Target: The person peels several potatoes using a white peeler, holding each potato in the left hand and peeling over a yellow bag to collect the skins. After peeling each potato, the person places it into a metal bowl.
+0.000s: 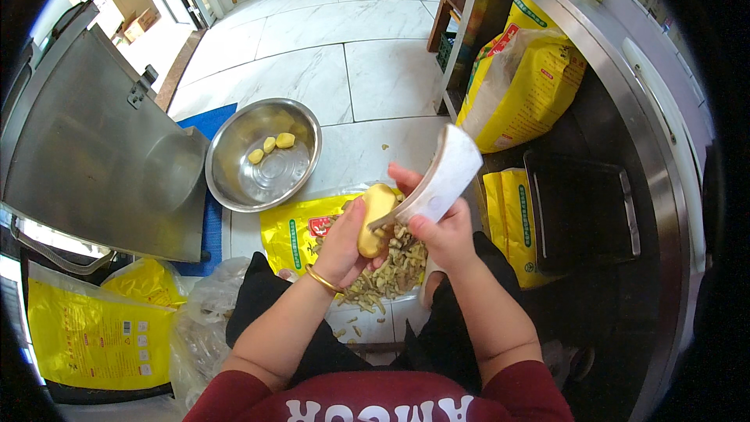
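Observation:
My left hand point(344, 241), with a gold bangle at its wrist, holds a peeled potato point(375, 217) tilted upright. My right hand point(448, 234) grips a broad metal blade point(448, 173), probably a cleaver, whose lower corner touches the potato's right side. The fingers behind the blade are partly hidden. Below both hands, a heap of potato peelings point(389, 278) lies on a yellow plastic bag point(281, 234) on the floor. Ahead to the left stands a round steel basin point(263, 187) with several peeled potato pieces point(285, 140) in it.
A steel cabinet point(99, 146) stands at the left above a blue mat point(214, 234). Yellow bags point(99, 328) and clear plastic lie at lower left. On the right, a steel counter edge point(609, 53) curves over a large yellow sack point(527, 82) and a black tray point(580, 211).

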`<state>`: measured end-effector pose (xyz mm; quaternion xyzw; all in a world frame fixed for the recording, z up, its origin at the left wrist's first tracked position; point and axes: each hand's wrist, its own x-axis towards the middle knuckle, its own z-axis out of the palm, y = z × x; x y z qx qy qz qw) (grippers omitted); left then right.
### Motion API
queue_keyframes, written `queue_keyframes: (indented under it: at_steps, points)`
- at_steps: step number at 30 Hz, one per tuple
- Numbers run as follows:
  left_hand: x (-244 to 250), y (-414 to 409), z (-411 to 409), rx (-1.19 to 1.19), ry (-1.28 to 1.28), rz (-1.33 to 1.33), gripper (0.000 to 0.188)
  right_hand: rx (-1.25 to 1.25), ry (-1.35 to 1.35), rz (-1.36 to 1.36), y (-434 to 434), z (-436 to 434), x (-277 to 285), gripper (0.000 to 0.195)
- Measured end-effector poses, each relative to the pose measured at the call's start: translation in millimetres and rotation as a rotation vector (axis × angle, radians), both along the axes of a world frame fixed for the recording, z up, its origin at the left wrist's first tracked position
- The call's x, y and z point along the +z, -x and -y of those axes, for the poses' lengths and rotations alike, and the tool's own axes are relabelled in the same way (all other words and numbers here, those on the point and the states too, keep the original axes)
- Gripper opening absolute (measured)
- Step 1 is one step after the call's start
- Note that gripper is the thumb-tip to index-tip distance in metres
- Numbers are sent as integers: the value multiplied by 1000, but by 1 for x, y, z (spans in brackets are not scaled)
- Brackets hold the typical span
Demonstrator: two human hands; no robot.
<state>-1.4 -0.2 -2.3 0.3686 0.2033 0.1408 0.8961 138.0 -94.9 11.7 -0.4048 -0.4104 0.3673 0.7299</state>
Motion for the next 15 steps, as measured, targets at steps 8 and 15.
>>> queue_keyframes:
  at_steps: [8,15]
  points:
    - [2,-4,1,31,2,40,38,38,94,-49,6,-2,6,52]
    - [13,3,10,-187,27,32,45,-436,20,-164,-46,-6,3,32]
